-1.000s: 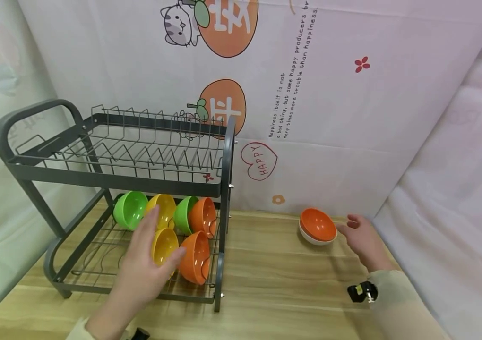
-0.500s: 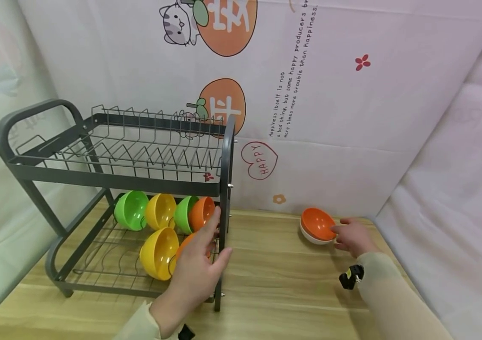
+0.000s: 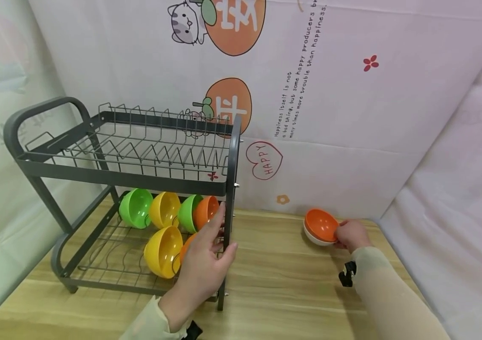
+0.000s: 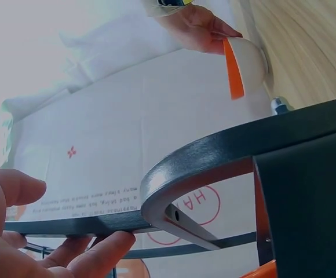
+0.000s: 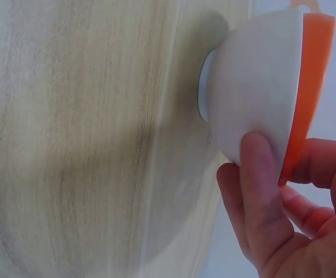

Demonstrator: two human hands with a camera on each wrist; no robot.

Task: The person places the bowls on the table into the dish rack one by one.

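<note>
At the back right of the table, an orange bowl [image 3: 321, 225] sits nested in a white bowl [image 5: 255, 87]. My right hand [image 3: 353, 234] pinches their near-right rim, with fingertips against the white outside and a digit at the orange edge. My left hand [image 3: 202, 264] is at the right side of the dark metal dish rack [image 3: 231, 156], fingers extended along its upright. In the left wrist view, its fingertips [image 4: 119, 243] touch a rack bar while the thumb stands apart. Behind this hand, an orange bowl [image 3: 185, 248] on the lower tier is mostly hidden.
The lower tier also holds a yellow bowl [image 3: 163, 252] in front, and green [image 3: 136, 208], yellow [image 3: 165, 210], green [image 3: 187, 213] and orange [image 3: 206, 212] bowls behind. Wire slots [image 3: 147, 146] form the upper tier. Printed white cloth [image 3: 330, 118] walls the wooden table [image 3: 279, 274].
My left hand has moved right, from before the lower bowls to the rack's right upright. The right hand has moved left to the nested bowls and now pinches their rim.
</note>
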